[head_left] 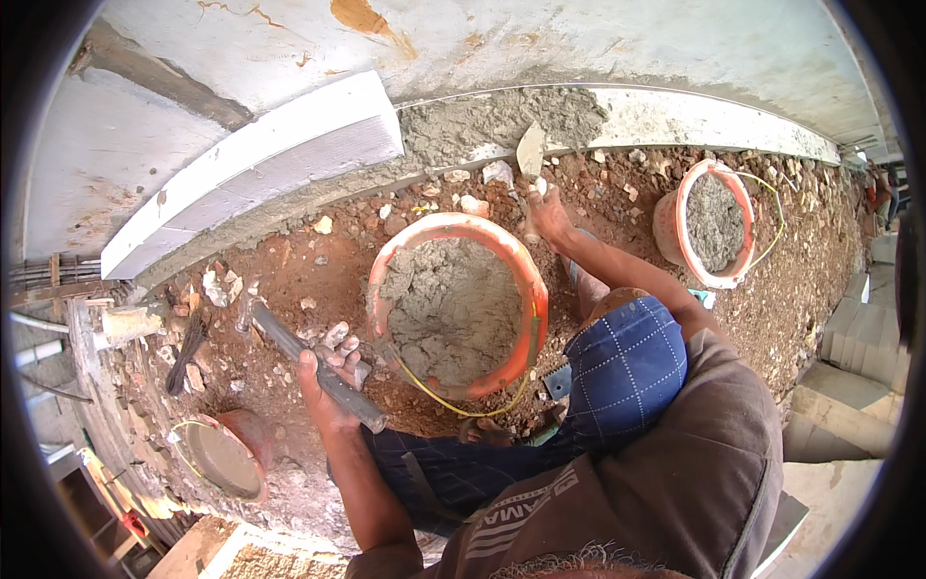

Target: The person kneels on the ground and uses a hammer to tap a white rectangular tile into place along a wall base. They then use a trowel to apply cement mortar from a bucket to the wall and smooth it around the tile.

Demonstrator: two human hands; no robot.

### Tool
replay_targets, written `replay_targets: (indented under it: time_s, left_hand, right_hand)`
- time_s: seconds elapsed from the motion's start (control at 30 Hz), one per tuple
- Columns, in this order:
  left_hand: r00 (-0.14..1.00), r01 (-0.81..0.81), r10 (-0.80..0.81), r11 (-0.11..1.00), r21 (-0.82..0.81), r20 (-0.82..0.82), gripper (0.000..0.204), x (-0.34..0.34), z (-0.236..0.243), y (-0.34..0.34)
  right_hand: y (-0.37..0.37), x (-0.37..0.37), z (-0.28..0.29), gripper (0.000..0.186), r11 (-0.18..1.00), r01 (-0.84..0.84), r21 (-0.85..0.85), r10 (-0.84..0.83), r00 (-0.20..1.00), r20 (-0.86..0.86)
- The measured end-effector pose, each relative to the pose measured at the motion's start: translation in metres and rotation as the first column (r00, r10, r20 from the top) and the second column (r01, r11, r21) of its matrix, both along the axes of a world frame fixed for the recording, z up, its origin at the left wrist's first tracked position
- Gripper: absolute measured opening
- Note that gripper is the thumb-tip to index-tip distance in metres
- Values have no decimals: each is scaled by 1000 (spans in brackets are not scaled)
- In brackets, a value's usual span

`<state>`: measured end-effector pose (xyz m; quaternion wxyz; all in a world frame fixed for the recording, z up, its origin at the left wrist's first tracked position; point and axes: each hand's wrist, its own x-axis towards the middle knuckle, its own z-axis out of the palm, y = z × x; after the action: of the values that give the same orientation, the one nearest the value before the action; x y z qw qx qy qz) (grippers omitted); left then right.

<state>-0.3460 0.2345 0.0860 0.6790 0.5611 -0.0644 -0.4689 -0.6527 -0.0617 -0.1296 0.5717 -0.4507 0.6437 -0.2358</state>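
My right hand (548, 214) is closed on the handle of a pointed trowel (531, 151). The trowel's blade rests at the edge of a bed of wet grey mortar (463, 125) that runs along the foot of the wall. My left hand (333, 372) grips a hammer (289, 343) with a thick grey handle, held over the soil with its metal head pointing away from me. Between my arms stands a large orange bucket (533, 289), well filled with mortar, its yellow handle hanging on the near side. A long white block (260, 159) sits on the mortar at the left.
A second orange bucket (667, 232) of mortar stands at the right. At the lower left, a smaller bucket (253, 439) holds greyish liquid. Rubble and stones cover the reddish soil (772, 309). Grey blocks (849, 405) are stacked far right; a pale wall (540, 43) rises ahead.
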Motion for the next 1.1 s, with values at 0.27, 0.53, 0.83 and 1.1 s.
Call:
replay_targets:
  time_s: [0.27, 0.53, 0.83, 1.1]
  left_hand:
    - [1000, -15, 15, 1000, -1, 17, 40, -6, 0, -11]
    - [999, -25, 25, 1000, 3, -33, 40, -5, -17, -29]
    - [999, -29, 30, 999, 33, -26, 39, 0, -14, -28]
    - [998, -58, 58, 998, -6, -9, 37, 5, -10, -14]
  right_hand:
    - [19, -18, 0, 52, 836, -403, -374, 297, 903, -309]
    - [-37, -22, 64, 75, 568, -822, 34, 650, 423, -631]
    - [-146, 115, 146, 48, 493, -868, 62, 714, 362, -599]
    - [-83, 96, 143, 45, 385, -916, 112, 607, 160, -778]
